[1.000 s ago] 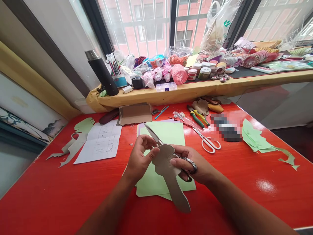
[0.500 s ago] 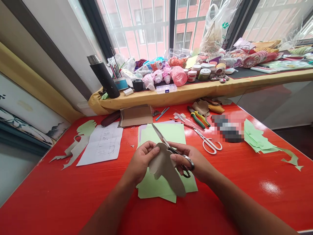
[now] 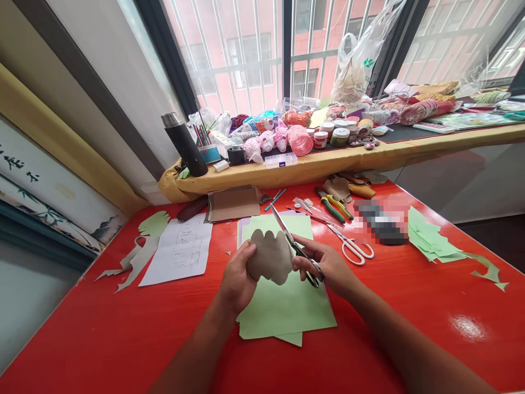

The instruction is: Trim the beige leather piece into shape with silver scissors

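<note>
My left hand (image 3: 238, 279) is closed on a grey-brown paper cutout (image 3: 268, 254) with a scalloped top edge, held up over a stack of light green paper sheets (image 3: 287, 303) on the red table (image 3: 82, 328). My right hand (image 3: 328, 268) grips metal scissors (image 3: 293, 243), fingers through the handles. The blades point up and away, beside the cutout's right edge.
White-handled scissors (image 3: 353, 246), green pliers (image 3: 332, 205), a folded printed sheet (image 3: 178, 249), a cardboard piece (image 3: 233, 202) and green paper scraps (image 3: 435, 241) lie on the table. A black flask (image 3: 184, 143), yarn and jars crowd the yellow sill (image 3: 328, 158).
The cutout has been turned: its long tail, hanging down a second ago, is out of sight, and the scalloped edge now faces up. Both hands rose slightly with the scissors.
</note>
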`<state>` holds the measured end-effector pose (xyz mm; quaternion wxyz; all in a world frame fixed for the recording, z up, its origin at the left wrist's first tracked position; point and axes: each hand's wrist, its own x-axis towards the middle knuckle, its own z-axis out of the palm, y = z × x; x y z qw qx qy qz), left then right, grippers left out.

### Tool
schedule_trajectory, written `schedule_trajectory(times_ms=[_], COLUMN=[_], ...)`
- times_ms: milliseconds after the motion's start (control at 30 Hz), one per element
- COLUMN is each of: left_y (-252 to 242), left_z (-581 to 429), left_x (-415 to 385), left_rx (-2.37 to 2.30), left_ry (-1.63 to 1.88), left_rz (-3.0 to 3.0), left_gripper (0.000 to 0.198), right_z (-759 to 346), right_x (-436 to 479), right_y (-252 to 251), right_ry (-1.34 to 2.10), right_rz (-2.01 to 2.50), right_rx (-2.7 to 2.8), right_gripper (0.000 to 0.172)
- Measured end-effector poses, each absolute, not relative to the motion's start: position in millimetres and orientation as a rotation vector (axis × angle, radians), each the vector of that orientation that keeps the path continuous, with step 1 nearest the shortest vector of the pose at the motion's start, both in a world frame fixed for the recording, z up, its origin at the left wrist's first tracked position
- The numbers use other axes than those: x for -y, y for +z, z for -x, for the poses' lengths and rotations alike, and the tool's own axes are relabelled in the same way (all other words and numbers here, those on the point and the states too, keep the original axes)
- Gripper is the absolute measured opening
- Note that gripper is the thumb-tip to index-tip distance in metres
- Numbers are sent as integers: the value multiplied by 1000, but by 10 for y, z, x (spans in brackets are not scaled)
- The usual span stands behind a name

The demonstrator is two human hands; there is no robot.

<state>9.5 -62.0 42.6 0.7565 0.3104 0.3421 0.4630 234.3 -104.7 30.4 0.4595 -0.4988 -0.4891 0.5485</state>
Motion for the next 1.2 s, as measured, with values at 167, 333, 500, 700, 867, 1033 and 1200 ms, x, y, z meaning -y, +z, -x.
schedule_trajectory(times_ms=[167, 333, 500, 700, 867, 1033, 1200], left_y=[405, 361, 365, 368, 318, 258, 228], left_z=[-109, -99, -97, -129, -109, -101, -120], left_x=[619, 611, 629, 649, 563, 526, 520], left_rx=[-705, -697, -614, -663, -821, -982, -977], left_ry=[1010, 966, 913, 932, 1065, 1072, 1084], left_rz=[-534, -457, -468, -475, -689, -997, -1003], left_gripper=[36, 37, 41, 39, 42, 53, 50], right_z=[-2371, -2353, -2281, -2281, -2370, -2482, -2504], right_x=[1002, 996, 1018, 1038, 966, 904, 907], right_y=[263, 242, 212, 203, 220, 222, 176], right_ry=[1308, 1321, 1401, 1423, 1358, 1234, 1174], right_rz=[1212, 1153, 1096, 1073, 1062, 1120, 1158], right_rx=[1171, 1094, 1043, 976, 922, 926, 988], right_gripper=[89, 99, 99, 83, 78, 89, 99])
